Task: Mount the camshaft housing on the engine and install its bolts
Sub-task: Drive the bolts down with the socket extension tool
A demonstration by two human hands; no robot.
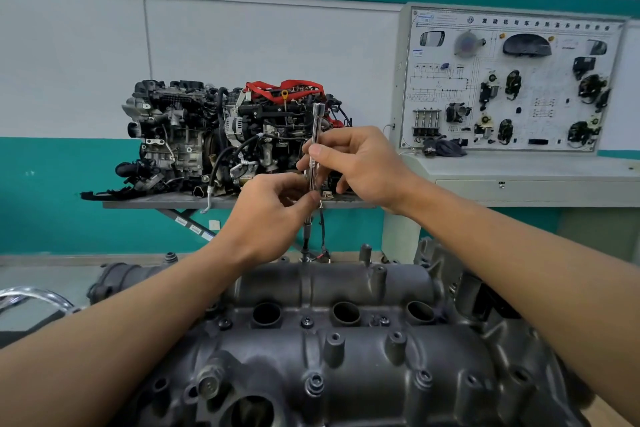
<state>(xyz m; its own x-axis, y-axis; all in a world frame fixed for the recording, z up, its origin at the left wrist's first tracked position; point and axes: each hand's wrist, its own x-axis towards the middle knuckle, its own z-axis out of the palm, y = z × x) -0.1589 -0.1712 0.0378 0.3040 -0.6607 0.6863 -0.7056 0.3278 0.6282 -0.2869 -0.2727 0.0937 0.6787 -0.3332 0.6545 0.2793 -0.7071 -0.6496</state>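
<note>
Here, both hands pinch a slim steel driver (315,149) held upright: the right hand (360,166) grips its shaft between thumb and fingers, and the left hand (270,211) pinches it just below. The driver's lower tip meets the far edge of the dark grey housing (363,360), which fills the foreground under the forearms, with bolts (307,322) seated along its middle. Beyond, an engine (207,135) with red straps sits on a grey table (145,204) against a white-and-teal wall (242,38). To its right stands a display board (512,80) on a grey cabinet (519,180).
</note>
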